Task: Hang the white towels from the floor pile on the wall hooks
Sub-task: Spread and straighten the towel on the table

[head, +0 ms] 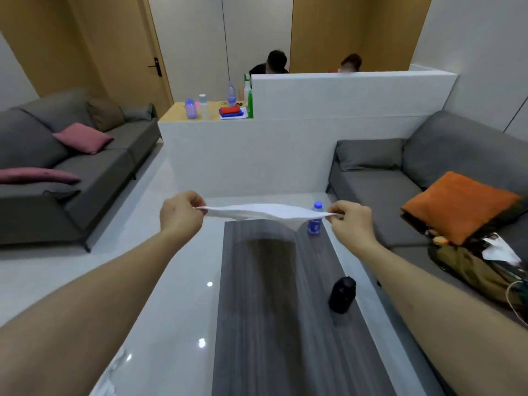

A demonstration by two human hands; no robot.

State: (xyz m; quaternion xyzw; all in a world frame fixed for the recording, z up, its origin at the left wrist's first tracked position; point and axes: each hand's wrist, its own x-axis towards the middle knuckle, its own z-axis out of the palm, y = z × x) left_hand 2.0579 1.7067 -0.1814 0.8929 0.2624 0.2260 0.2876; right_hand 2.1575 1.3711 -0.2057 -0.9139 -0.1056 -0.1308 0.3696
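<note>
Both arms out in front, level. Left hand [183, 214] pinches one corner of the white towel [264, 212]; right hand [347, 221] pinches the opposite corner, fingers curled tight on the cloth. Towel stretched flat between them, seen nearly edge-on, sagging a little in the middle, held in the air above the far end of the dark wood table [274, 324]. It touches nothing below; its shadow falls on the tabletop.

On the table: small blue bottle [315, 220] at the far right corner, just behind the towel's right end; black container [342, 294] near the right edge.

Glossy pale floor [160, 281] runs open along the table's left edge up to the grey sofa [74, 167]. Right edge is tighter: a second grey sofa [385, 201] with orange cushion [460, 205] sits close. White partition [257, 155] closes the far side.
</note>
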